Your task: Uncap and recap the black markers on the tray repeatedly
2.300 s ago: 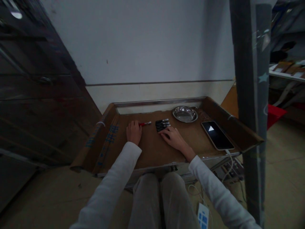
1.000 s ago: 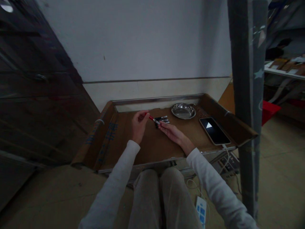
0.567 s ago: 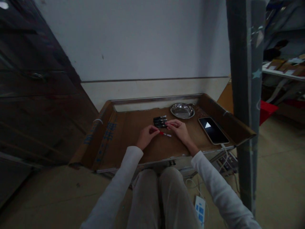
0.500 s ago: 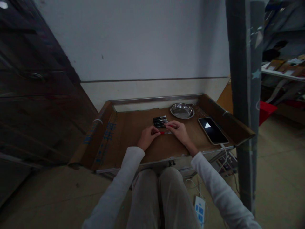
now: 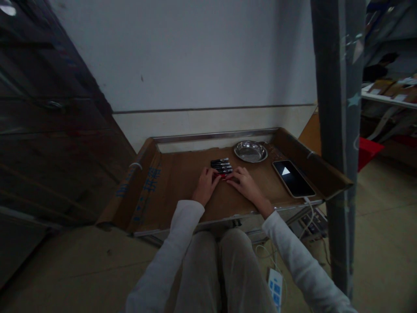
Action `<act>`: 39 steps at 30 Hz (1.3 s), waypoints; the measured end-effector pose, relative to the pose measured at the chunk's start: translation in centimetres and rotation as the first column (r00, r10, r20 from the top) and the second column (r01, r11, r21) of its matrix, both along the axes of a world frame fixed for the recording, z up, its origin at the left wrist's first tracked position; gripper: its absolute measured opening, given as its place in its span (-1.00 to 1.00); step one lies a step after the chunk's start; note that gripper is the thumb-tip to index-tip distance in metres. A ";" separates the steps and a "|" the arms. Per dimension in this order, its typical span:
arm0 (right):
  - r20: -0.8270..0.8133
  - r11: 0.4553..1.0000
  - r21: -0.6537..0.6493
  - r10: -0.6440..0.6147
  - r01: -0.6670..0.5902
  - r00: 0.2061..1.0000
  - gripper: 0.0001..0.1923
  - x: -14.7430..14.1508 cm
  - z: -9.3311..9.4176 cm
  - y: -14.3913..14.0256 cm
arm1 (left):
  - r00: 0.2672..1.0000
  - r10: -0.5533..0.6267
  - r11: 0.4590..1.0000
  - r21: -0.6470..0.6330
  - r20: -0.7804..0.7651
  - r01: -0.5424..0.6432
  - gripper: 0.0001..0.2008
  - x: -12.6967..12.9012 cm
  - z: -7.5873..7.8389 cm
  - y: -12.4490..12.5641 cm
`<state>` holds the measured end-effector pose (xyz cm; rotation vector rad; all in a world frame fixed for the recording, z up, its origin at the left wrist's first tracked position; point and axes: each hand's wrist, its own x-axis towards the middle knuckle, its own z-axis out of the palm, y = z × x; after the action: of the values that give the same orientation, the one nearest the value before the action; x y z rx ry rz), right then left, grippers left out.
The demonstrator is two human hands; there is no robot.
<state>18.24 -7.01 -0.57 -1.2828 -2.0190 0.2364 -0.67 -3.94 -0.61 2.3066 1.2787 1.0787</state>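
Note:
A red pen-like stick [image 5: 223, 176] lies crosswise between my two hands, at the near side of a row of several black pen-like sticks [image 5: 220, 161] with silvery ends. My left hand [image 5: 206, 184] is closed with thumb and forefinger at the red stick's left end. At its right end, the fingers of my right hand [image 5: 245, 184] are pinched in the same way. My fingertips cover part of the red stick and sit right beside the nearest black ones. All of these lie on the brown cardboard [image 5: 179, 182] covering the table.
Behind my right hand stands a shiny metal dish [image 5: 250, 152]. A phone [image 5: 293, 179] with a white cable lies farther right. Raised cardboard flaps [image 5: 319, 169] edge the sides. A grey post [image 5: 337, 130] rises at the right, and a power strip [image 5: 275, 287] is on the floor.
Both hands have moved slightly away from me, bringing the red stick up against the black row. My right fingers have come down to its right end.

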 end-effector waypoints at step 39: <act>0.208 0.917 0.058 -0.398 0.394 0.894 -0.62 0.3 -2.1 0.7 | 0.916 0.184 0.982 0.113 -0.356 -0.153 -0.81 -3.9 0.7 3.4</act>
<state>18.50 -6.31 -2.71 -1.7386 -1.8712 -0.1164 -4.53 -0.57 0.05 2.5866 1.6225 0.7833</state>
